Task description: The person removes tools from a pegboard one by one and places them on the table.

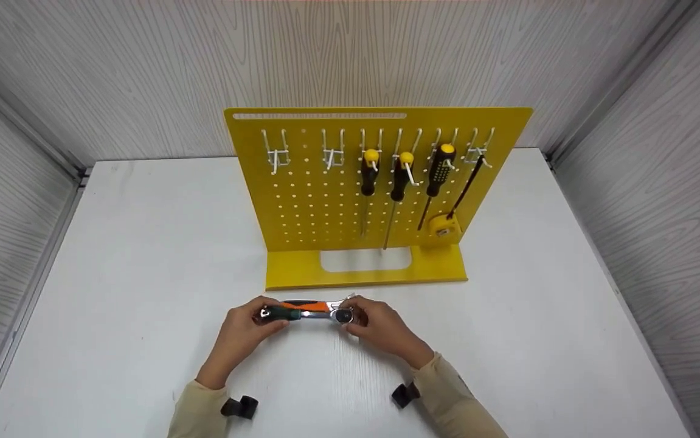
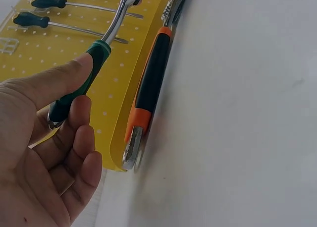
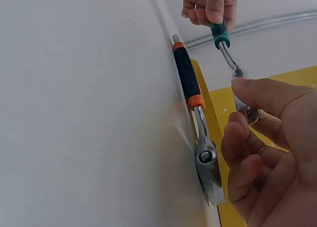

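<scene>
A ratchet wrench (image 1: 315, 315) with a dark green handle is held level above the table by both hands. My left hand (image 1: 241, 333) pinches its green handle (image 2: 97, 56) between thumb and fingers. At the other end, my right hand (image 1: 384, 328) pinches the round metal ratchet head (image 3: 240, 90). Just behind it, an adjustable wrench (image 1: 307, 305) with an orange and black grip lies on the table, in front of the pegboard. In the right wrist view this adjustable wrench (image 3: 188, 76) is apart from both hands.
A yellow pegboard (image 1: 325, 225) stands on the white table (image 1: 161, 243). Three screwdrivers (image 1: 402, 176) with black-looking handles and yellow ends hang from its hooks. A yellow tape measure (image 1: 444, 226) hangs by a black strap at the right. Two hooks (image 1: 332, 157) at the left hold nothing.
</scene>
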{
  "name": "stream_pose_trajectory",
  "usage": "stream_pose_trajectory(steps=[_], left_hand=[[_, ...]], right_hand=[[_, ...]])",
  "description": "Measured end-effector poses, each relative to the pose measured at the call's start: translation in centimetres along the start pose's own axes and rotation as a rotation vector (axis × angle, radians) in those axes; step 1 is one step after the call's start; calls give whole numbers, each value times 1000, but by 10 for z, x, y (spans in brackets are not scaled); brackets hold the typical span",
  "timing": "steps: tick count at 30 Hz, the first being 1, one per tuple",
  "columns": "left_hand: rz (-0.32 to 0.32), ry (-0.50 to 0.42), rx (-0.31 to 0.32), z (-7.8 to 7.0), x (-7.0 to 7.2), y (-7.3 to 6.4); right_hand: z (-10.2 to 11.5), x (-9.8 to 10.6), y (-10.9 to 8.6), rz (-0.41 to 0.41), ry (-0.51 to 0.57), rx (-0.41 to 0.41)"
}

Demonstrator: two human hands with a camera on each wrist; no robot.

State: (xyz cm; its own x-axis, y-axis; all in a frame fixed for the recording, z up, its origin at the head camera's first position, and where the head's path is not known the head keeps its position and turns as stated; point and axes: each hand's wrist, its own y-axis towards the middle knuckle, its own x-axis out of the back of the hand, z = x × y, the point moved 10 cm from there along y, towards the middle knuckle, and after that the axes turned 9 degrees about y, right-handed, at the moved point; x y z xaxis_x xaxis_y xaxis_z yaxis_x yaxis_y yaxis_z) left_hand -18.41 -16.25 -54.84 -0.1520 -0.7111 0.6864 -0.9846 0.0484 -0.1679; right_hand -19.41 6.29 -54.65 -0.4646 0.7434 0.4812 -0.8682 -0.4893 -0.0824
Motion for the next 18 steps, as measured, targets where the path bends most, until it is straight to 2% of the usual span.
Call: stream_pose_trajectory(steps=[3, 12, 18], left_hand=[[-5, 27, 3, 4, -1, -2], [-19, 134, -12, 14, -6, -6], [-24, 127, -11, 18, -9, -8]], right_hand=[[0, -3, 0, 10, -32, -24], [3, -11, -3, 16, -102, -19], [4, -14, -4, 12, -191, -23]])
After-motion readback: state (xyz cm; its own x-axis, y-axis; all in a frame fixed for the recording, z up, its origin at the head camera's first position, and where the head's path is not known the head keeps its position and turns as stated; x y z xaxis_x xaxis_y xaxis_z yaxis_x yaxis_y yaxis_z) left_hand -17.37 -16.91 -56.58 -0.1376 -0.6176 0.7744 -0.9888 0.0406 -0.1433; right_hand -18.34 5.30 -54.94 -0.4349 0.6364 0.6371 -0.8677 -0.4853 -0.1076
